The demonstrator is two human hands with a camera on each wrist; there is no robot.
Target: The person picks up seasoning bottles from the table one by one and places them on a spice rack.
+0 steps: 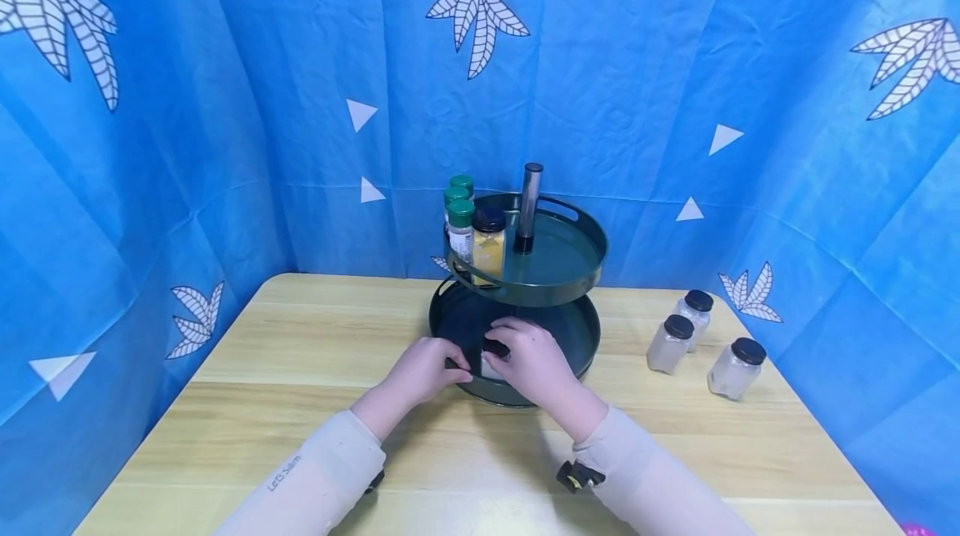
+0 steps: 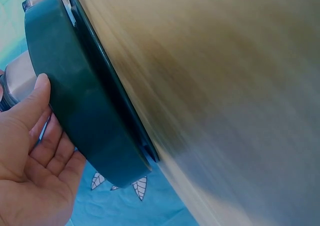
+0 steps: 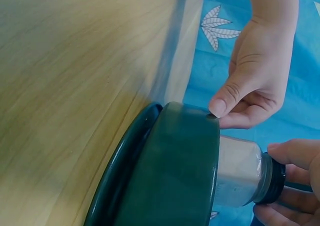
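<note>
A two-tier dark green turntable tray (image 1: 581,328) stands at the back of the table. My right hand (image 1: 536,361) grips the black lid of a spice jar (image 3: 239,172) filled with pale powder. The jar stands inside the front wall of the lower tier, its base hidden by that wall (image 3: 175,161) in the right wrist view. Just left of the jar, my left hand (image 1: 423,369) pinches the lower tier's rim, its thumb against the outer wall (image 2: 75,106) in the left wrist view.
On the upper tier stand several green-capped shakers (image 1: 461,227) and a yellow-labelled jar (image 1: 489,246) with a dark lid, left of the metal post (image 1: 528,202). Three black-lidded jars (image 1: 670,346) are on the table at the right. A blue patterned curtain (image 1: 480,119) surrounds the table.
</note>
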